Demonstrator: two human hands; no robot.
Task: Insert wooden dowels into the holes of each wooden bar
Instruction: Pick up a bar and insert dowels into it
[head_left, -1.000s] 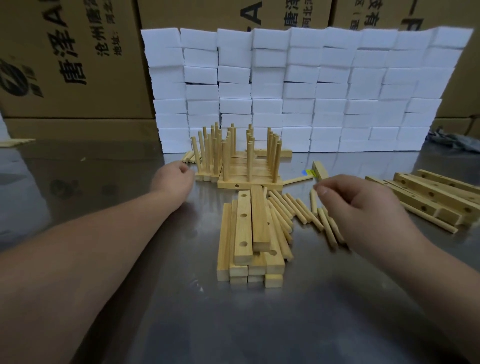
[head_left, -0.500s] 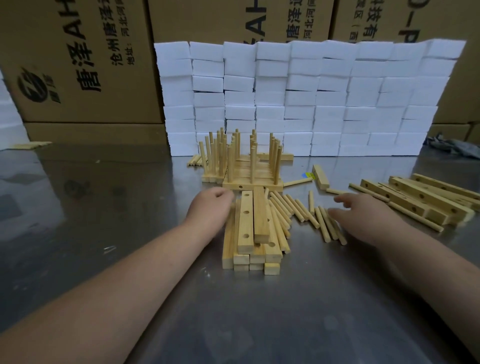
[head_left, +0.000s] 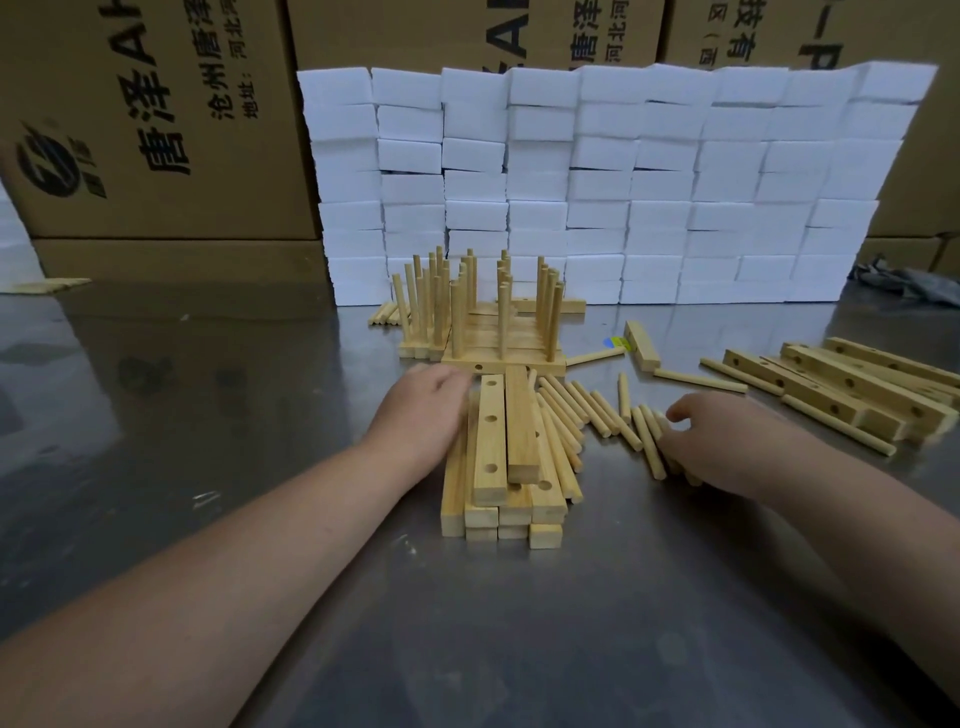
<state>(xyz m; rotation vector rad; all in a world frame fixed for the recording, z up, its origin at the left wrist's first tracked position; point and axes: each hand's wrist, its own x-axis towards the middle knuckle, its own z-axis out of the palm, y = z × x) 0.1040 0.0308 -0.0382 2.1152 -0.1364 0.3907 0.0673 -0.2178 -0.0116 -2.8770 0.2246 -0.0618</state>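
Both hands have dropped to the table (head_left: 519, 639), the left hand (head_left: 421, 413) against the stack of drilled wooden bars (head_left: 491, 441), the right hand (head_left: 727, 447) curling fingers (head_left: 680, 414) over loose dowels (head_left: 597, 410); whether either grips anything I cannot tell, but a pick-up looks imminent.

Setting: probably a warehouse or packing workshop. Steel worktable (head_left: 156, 415); printed cardboard cartons (head_left: 156, 130) stacked behind; wall of white foam blocks (head_left: 597, 182); batches of wooden bars (head_left: 857, 389).

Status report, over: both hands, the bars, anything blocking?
Left hand against bar stack, grip unclear. Right hand on loose dowels, grip unclear. Visible holes empty. Nothing in the way.
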